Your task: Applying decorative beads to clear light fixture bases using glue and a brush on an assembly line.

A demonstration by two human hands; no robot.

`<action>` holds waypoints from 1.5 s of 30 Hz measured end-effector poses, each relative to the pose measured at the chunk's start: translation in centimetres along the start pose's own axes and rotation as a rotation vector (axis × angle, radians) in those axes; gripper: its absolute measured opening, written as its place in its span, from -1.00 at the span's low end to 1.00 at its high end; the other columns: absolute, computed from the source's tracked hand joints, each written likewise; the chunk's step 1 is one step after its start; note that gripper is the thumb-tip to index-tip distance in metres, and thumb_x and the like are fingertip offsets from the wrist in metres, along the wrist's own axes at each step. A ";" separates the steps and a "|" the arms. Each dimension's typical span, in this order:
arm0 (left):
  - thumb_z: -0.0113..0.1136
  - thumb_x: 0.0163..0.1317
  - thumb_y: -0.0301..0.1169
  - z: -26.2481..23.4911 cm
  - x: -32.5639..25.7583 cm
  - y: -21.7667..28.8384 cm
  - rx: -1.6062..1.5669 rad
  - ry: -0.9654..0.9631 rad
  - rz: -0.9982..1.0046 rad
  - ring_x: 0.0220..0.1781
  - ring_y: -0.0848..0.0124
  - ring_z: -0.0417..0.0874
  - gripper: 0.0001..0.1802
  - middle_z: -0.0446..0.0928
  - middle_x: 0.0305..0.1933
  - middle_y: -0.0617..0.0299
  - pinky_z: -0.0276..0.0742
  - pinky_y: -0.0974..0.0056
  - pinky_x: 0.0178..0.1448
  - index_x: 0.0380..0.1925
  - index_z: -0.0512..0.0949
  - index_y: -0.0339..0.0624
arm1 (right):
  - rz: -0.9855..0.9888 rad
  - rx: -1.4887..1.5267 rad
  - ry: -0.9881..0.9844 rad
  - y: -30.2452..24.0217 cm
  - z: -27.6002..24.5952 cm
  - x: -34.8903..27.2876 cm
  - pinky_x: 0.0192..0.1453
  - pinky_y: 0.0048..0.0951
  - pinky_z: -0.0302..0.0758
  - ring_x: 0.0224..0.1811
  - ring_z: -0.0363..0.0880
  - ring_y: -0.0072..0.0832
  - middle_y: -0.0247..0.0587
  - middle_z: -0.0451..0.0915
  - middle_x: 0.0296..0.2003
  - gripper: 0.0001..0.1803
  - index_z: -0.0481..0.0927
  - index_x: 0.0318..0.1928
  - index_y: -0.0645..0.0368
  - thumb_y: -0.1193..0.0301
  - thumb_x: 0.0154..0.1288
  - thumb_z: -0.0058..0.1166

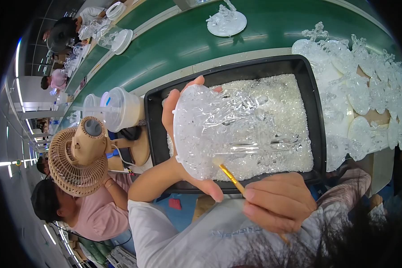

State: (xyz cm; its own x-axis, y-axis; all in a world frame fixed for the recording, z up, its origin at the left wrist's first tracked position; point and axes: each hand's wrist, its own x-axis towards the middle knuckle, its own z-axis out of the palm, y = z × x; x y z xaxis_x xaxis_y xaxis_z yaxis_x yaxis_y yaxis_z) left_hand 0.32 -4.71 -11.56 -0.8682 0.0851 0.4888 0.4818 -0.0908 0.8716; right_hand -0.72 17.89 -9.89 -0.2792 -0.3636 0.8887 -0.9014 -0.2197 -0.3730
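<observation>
My left hand (pixel 168 117) is wrapped round the back of a clear plastic figurine's round white base (pixel 193 129), thumb at the lower edge. The figurine is tipped sideways, its transparent upper part (pixel 250 120) reaching to the right over a black tray (pixel 316 125). Glittering clear granules (pixel 286 91) fill the tray, and some specks stick to the base. Pinched in my right hand (pixel 279 201) is a small paintbrush (pixel 231 175) with a wooden handle and gold ferrule. Its pale bristles touch the base near its lower right side.
Many similar clear figurines (pixel 357 98) crowd the right side. Another figurine (pixel 227 22) stands on the green conveyor belt (pixel 174 49) beyond the tray. Plastic tubs (pixel 123 107) and a beige fan (pixel 78 156) are at left, close to a co-worker in pink (pixel 94 210).
</observation>
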 end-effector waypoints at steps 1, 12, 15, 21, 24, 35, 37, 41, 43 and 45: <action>0.64 -0.38 0.16 0.0 0.1 0.0 -0.006 0.005 0.004 0.46 0.00 0.24 0.60 -0.11 0.54 -0.21 0.22 -0.07 0.48 0.51 -0.31 -0.04 | 0.012 -0.020 0.005 -0.1 -0.1 0.1 -0.42 -0.53 0.63 -0.39 0.68 -0.38 -0.08 0.66 -0.33 -0.84 0.64 -0.28 0.32 0.60 0.07 0.21; 0.58 -0.20 0.15 0.3 0.1 0.3 -0.042 0.066 0.025 0.44 -0.02 0.29 0.44 -0.01 0.53 -0.19 0.25 -0.08 0.48 0.52 -0.20 -0.07 | -0.051 -0.001 -0.011 0.0 0.2 -0.3 -0.39 -0.53 0.65 -0.37 0.68 -0.38 -0.07 0.67 -0.34 -0.87 0.64 -0.29 0.32 0.60 0.08 0.21; 0.56 -0.15 0.14 0.7 0.4 0.1 -0.057 0.078 0.033 0.43 -0.03 0.31 0.40 0.01 0.53 -0.19 0.26 -0.08 0.49 0.52 -0.17 -0.07 | -0.007 -0.017 -0.012 0.0 0.0 0.0 -0.38 -0.52 0.66 -0.37 0.68 -0.38 -0.08 0.67 -0.35 -0.88 0.63 -0.30 0.32 0.60 0.09 0.20; 0.72 -0.43 0.02 1.0 0.3 -0.5 -0.354 0.153 0.034 0.45 -0.05 0.28 0.60 -0.09 0.57 -0.11 0.28 -0.16 0.47 0.52 -0.24 -0.02 | 0.160 0.009 -0.121 -1.4 -0.6 -0.4 -0.15 -0.34 0.65 -0.18 0.73 -0.28 -0.13 0.68 -0.14 -0.69 0.67 -0.17 0.20 0.60 -0.02 0.32; 0.60 -0.17 0.08 0.5 -0.4 0.1 -0.303 0.189 -0.151 0.46 -0.07 0.27 0.40 -0.08 0.59 -0.04 0.26 -0.28 0.44 0.53 -0.17 0.04 | 0.102 0.045 -0.129 -1.2 -0.6 -0.6 -0.15 -0.33 0.65 -0.17 0.73 -0.30 -0.12 0.68 -0.14 -0.72 0.66 -0.18 0.21 0.59 0.02 0.30; 0.15 -0.21 0.59 0.4 0.8 0.5 -0.869 -0.010 -0.304 0.50 -0.25 0.12 0.43 -0.09 0.60 0.03 0.14 -0.47 0.42 0.54 -0.19 0.08 | -0.034 0.211 0.048 -0.5 -1.6 -1.7 -0.38 -0.46 0.63 -0.23 0.71 -0.31 -0.06 0.66 -0.15 -0.75 0.62 -0.20 0.22 0.49 0.06 0.30; 0.11 -0.22 0.64 0.6 1.1 0.9 -0.937 -0.038 -0.299 0.51 -0.27 0.10 0.45 -0.09 0.60 0.04 0.12 -0.48 0.41 0.54 -0.19 0.08 | -0.018 0.205 0.126 0.0 -2.7 -2.1 -0.39 -0.44 0.61 -0.30 0.68 -0.30 -0.03 0.63 -0.17 -0.71 0.58 -0.16 0.22 0.48 0.07 0.29; -0.01 -0.15 0.67 0.3 1.2 1.7 -0.944 0.084 -0.509 0.51 -0.32 0.06 0.38 -0.08 0.60 0.04 0.10 -0.59 0.35 0.55 -0.16 0.12 | 0.137 -0.071 0.259 -0.8 -3.8 -1.0 -0.43 -0.40 0.55 -0.43 0.57 -0.29 0.05 0.55 -0.21 -0.67 0.46 -0.08 0.24 0.58 0.10 0.14; -0.02 -0.14 0.66 0.1 1.0 1.7 -0.984 0.090 -0.517 0.51 -0.33 0.06 0.37 -0.08 0.60 0.05 0.09 -0.59 0.36 0.55 -0.16 0.11 | 0.137 -0.111 0.271 -0.9 -3.5 0.6 -0.49 -0.42 0.54 -0.47 0.59 -0.29 0.03 0.59 -0.29 -0.78 0.53 -0.19 0.26 0.57 0.10 0.17; -0.05 -0.08 0.64 0.0 0.9 1.7 -1.031 0.115 -0.580 0.49 -0.35 0.08 0.33 -0.04 0.59 0.05 0.08 -0.60 0.36 0.54 -0.15 0.10 | 0.139 -0.153 0.283 -0.7 -3.8 2.1 -0.56 -0.44 0.52 -0.50 0.61 -0.30 0.00 0.62 -0.37 -0.88 0.60 -0.30 0.28 0.57 0.10 0.19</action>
State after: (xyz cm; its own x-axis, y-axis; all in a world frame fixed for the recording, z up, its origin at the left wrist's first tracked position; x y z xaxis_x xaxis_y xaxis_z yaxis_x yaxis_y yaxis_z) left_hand 0.34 -4.77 -9.61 -0.9562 0.2921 -0.0214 -0.2641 -0.8284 0.4940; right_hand -1.93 20.67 -6.75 -0.4644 -0.1105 0.8787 -0.8813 -0.0400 -0.4708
